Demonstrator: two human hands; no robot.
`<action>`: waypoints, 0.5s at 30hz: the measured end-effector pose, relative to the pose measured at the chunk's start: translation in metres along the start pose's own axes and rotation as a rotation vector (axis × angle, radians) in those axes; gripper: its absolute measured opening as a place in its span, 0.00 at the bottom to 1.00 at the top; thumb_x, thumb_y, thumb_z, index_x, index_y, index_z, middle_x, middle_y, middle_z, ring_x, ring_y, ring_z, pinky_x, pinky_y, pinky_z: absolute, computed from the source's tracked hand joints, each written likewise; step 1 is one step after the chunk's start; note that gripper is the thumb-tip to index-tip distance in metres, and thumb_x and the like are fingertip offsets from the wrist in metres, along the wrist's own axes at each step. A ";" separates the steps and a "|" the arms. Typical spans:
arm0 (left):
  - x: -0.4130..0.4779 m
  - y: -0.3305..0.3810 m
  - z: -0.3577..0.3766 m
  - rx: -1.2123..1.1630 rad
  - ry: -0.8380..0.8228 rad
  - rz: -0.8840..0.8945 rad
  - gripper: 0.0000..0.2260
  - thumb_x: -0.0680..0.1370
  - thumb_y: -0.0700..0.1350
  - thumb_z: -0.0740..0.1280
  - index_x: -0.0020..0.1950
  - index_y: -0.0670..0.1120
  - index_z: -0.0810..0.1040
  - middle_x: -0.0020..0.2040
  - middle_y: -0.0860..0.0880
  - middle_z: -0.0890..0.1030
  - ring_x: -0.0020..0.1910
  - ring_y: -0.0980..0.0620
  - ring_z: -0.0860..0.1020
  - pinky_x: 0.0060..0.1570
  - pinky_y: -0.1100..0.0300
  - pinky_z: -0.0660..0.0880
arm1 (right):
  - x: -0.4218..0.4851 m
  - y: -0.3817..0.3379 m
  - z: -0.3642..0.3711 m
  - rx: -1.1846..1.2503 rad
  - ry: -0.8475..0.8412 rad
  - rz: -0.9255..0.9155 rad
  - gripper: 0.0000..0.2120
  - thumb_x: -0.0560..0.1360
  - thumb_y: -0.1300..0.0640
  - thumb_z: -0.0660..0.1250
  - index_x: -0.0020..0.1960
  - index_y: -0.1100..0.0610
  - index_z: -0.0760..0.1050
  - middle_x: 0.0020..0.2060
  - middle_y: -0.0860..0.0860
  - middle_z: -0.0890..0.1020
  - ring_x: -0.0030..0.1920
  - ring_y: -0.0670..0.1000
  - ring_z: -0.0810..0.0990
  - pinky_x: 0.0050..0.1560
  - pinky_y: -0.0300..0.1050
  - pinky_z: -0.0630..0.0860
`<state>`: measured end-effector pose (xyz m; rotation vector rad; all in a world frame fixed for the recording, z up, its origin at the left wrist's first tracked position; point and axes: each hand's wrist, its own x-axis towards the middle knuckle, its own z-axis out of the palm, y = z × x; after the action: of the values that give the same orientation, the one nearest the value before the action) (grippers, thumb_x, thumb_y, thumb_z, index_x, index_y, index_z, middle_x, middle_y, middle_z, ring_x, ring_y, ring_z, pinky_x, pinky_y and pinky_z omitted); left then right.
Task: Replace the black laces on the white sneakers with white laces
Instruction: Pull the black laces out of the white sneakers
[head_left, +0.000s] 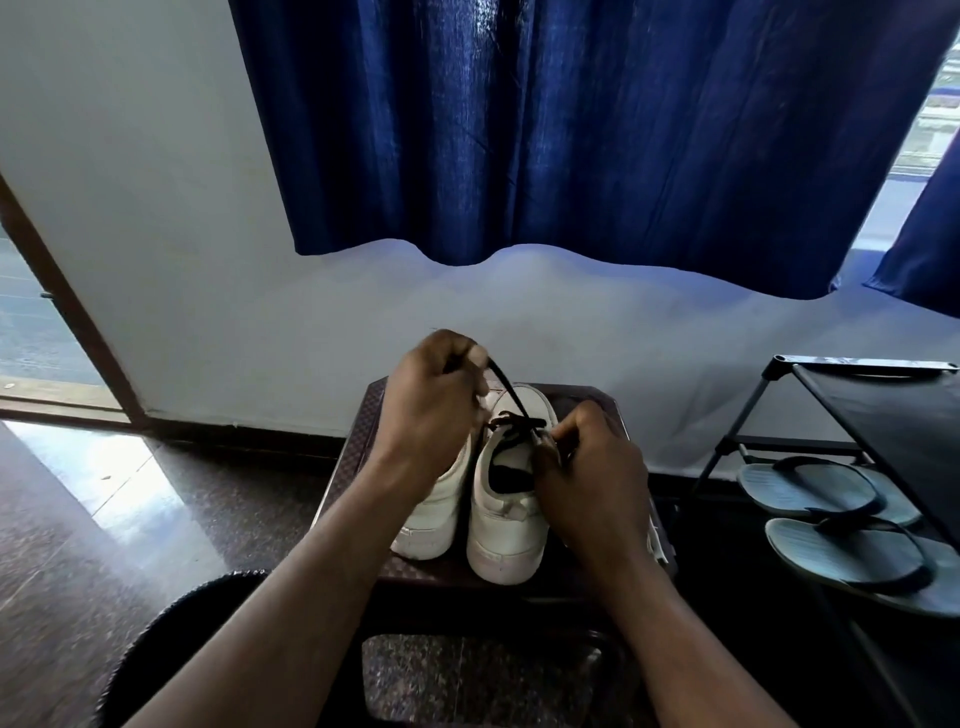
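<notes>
We see a pair of white sneakers standing side by side on a small dark brown tabletop (363, 436) set against the wall, heels toward us and toes toward the wall. The left sneaker (436, 514) is largely covered by the left forearm; the right sneaker (506, 535) shows its heel, its dark opening and its upper eyelets. A black lace (511, 395) is threaded through the right sneaker's eyelets, and one strand of it runs taut, up and to the left, into the left hand (431, 400). That hand is raised above the toes of the sneakers, its fingers (478, 364) clenched around the strand. The right hand (592, 467) sits lower, at the right side of the right sneaker's eyelet row, with its fingers (550, 441) curled in and pinching the lace where it crosses the eyelets. Something white (657, 540) shows at the tabletop's right edge behind the right wrist, too hidden for us to name. A dark blue curtain (571, 130) hangs on the wall above. To the right stands a black shoe rack (883, 405) with a pair of grey-blue flip-flops (810, 486) on its lower shelf. The glossy speckled floor (78, 519) reflects light at left, beside a brown door frame (67, 312).
</notes>
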<state>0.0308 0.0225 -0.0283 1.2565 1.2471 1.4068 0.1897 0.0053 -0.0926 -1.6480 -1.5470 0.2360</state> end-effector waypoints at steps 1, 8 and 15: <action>0.003 -0.001 -0.004 0.188 -0.022 0.071 0.12 0.77 0.36 0.63 0.41 0.52 0.79 0.32 0.55 0.79 0.29 0.54 0.76 0.34 0.57 0.72 | 0.000 0.001 0.000 -0.002 0.004 -0.006 0.08 0.74 0.52 0.71 0.43 0.49 0.71 0.40 0.44 0.79 0.35 0.43 0.73 0.32 0.35 0.62; 0.002 -0.007 -0.013 1.029 -0.189 0.442 0.05 0.79 0.48 0.71 0.45 0.51 0.86 0.43 0.55 0.76 0.44 0.50 0.79 0.44 0.55 0.76 | -0.001 0.000 0.001 0.006 0.021 -0.012 0.09 0.75 0.51 0.72 0.43 0.49 0.72 0.39 0.45 0.79 0.34 0.46 0.73 0.31 0.41 0.62; -0.001 0.012 -0.008 -0.430 -0.094 -0.035 0.11 0.86 0.41 0.62 0.44 0.45 0.76 0.42 0.50 0.81 0.47 0.46 0.85 0.45 0.57 0.80 | -0.001 -0.005 -0.001 -0.009 0.007 0.030 0.06 0.74 0.53 0.71 0.44 0.50 0.73 0.39 0.44 0.79 0.37 0.45 0.75 0.36 0.43 0.64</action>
<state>0.0233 0.0190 -0.0163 0.9853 0.8398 1.4746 0.1865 0.0032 -0.0897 -1.6782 -1.5209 0.2388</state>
